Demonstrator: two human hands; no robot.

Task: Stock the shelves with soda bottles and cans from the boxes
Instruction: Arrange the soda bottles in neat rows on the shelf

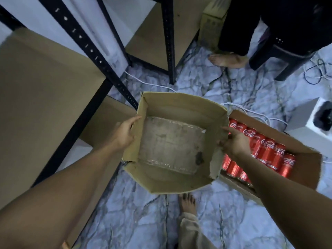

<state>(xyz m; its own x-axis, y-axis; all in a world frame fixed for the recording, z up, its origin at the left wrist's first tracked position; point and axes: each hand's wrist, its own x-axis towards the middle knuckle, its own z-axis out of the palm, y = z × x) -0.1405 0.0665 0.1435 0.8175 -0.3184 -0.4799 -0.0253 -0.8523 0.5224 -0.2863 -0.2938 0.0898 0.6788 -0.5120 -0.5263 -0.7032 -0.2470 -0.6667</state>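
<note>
Head view. Cardboard box: open-topped, empty, with a stained bottom and taped seams. It was held above the marbled floor, beside the shelving. The left grip clasped its left wall; the right grip pinched its right wall. Coca-Cola cans: red, lay in rows in a second carton just right of it.

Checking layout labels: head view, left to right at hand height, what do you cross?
Shelf board → left hand → empty cardboard box, gripped at both side walls → right hand → red cans → white box.
</note>
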